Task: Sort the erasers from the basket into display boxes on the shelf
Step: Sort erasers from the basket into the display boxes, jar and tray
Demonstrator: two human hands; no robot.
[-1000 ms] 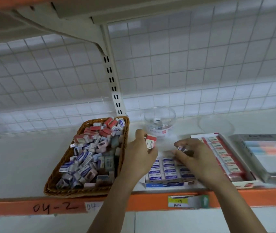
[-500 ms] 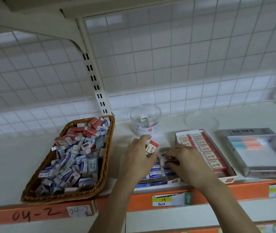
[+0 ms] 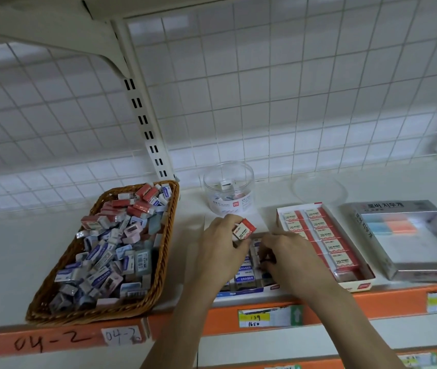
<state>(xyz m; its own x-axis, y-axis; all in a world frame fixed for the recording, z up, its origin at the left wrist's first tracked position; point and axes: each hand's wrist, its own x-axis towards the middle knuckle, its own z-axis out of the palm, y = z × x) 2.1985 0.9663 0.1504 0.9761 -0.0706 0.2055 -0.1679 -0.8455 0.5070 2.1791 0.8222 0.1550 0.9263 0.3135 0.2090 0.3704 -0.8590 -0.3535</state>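
A wicker basket (image 3: 170,227) at the left holds several loose erasers (image 3: 110,249) in red, blue and pink sleeves. My left hand (image 3: 220,251) pinches a red-and-white 2B eraser (image 3: 244,230) above the back of the blue display box (image 3: 246,291). My right hand (image 3: 292,262) reaches into that box, its fingers curled down on a blue eraser (image 3: 255,251) among the rows labelled ERASER. Both hands hide most of the box. To the right, the red display box (image 3: 362,285) holds two rows of 2B erasers.
A clear round tub (image 3: 229,190) with a few erasers stands behind the boxes, its lid (image 3: 318,190) lying beside it. A silver box (image 3: 411,241) of coloured erasers sits far right. The orange shelf edge (image 3: 387,302) carries price tags. A slotted upright (image 3: 145,121) rises behind the basket.
The view has swung left, so everything sits further right in frame. My right hand has gone down from above the blue box into its rows. My left hand still holds the red eraser.
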